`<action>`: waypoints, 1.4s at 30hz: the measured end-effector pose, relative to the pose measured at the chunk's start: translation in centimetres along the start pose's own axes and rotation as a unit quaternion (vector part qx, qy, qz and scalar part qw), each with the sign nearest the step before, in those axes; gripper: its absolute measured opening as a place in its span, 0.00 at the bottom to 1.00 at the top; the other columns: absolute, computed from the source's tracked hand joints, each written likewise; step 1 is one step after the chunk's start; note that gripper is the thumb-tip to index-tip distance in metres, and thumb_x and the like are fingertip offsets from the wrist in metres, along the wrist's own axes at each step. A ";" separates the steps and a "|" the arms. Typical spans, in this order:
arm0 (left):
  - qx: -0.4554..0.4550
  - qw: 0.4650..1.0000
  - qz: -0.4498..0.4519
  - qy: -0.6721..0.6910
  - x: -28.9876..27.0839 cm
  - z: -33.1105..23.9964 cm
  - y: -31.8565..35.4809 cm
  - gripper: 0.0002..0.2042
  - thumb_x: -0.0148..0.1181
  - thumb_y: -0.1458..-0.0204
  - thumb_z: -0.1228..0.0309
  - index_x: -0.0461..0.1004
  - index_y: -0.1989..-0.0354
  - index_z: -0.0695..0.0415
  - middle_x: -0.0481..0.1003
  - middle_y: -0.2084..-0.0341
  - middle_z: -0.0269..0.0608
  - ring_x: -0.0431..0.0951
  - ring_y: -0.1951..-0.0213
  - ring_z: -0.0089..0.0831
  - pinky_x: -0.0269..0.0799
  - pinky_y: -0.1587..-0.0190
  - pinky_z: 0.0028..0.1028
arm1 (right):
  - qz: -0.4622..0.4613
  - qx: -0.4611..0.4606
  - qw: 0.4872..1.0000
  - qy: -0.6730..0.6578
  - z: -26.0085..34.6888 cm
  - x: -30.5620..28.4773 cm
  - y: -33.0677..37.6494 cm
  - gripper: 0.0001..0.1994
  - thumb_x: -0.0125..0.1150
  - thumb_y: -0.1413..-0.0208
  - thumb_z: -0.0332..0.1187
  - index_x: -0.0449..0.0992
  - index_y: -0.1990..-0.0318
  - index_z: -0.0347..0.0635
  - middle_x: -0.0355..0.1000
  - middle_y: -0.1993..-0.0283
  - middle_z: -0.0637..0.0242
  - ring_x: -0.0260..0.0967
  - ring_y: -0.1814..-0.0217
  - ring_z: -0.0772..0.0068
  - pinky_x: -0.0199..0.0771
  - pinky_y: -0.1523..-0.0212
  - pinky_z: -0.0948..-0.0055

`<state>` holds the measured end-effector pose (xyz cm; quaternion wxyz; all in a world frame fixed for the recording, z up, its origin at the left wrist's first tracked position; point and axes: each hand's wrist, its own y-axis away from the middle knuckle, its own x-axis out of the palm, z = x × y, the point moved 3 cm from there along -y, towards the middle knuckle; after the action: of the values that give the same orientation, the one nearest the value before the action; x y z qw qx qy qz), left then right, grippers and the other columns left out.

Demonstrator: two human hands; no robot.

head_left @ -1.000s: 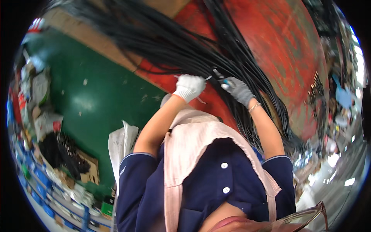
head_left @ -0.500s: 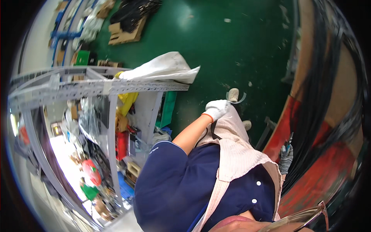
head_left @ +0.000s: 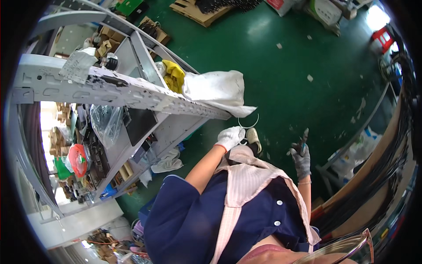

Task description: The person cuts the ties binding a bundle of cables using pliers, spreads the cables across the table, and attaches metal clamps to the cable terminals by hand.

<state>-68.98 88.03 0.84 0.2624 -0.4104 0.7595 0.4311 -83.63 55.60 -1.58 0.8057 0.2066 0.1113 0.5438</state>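
My left hand, in a white glove with an orange cuff, is closed in front of my apron. From its fingers a thin pale curved strip arcs out over the floor. My right hand, in a grey glove, is out to the right and closed around a small dark pliers-like tool, its tip pointing away from me. What kind of pliers it is, I cannot make out. The white sack on the rack lies just beyond my left hand.
A grey metal rack stands to my left, with a yellow cloth and a clear plastic bag. Bundled black strands hang along the right. Beyond the green floor are sacks and a cardboard sheet.
The view has turned to the right. My right hand with the tool has come away from the black strands, over the floor. My left hand still grips the pale strip.
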 end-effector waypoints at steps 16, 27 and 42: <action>-0.318 0.929 -0.112 0.152 -5.8 1.7 1.2 0.21 0.41 0.37 0.52 0.77 0.62 0.55 0.80 0.66 0.55 0.80 0.62 0.55 0.73 0.60 0.50 | 0.469 -0.008 0.804 0.365 10.3 52.0 -28.6 0.42 0.71 0.53 0.62 0.69 0.45 0.31 0.75 0.61 0.57 0.72 0.58 0.66 0.73 0.53 0.66; -0.479 0.789 -0.188 0.335 -2.5 -3.3 -1.8 0.20 0.45 0.37 0.53 0.76 0.66 0.57 0.78 0.71 0.56 0.79 0.66 0.53 0.72 0.64 0.47 | 0.460 0.178 0.793 0.357 4.2 60.6 -29.3 0.28 0.71 0.48 0.40 0.66 0.41 0.49 0.65 0.81 0.66 0.60 0.86 0.68 0.60 0.85 0.65; -0.396 0.789 -0.325 0.339 -15.6 -6.0 -5.8 0.20 0.50 0.37 0.57 0.73 0.73 0.61 0.70 0.82 0.51 0.71 0.78 0.38 0.68 0.70 0.38 | 0.328 0.489 0.804 0.085 5.2 43.8 -36.7 0.04 0.63 0.43 0.27 0.72 0.67 0.44 0.70 0.79 0.66 0.69 0.82 0.68 0.75 0.80 0.70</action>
<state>-56.09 87.37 12.98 -0.0731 -0.8207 0.3847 0.4161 -34.21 83.03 -11.60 0.3586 0.5508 0.3558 0.6644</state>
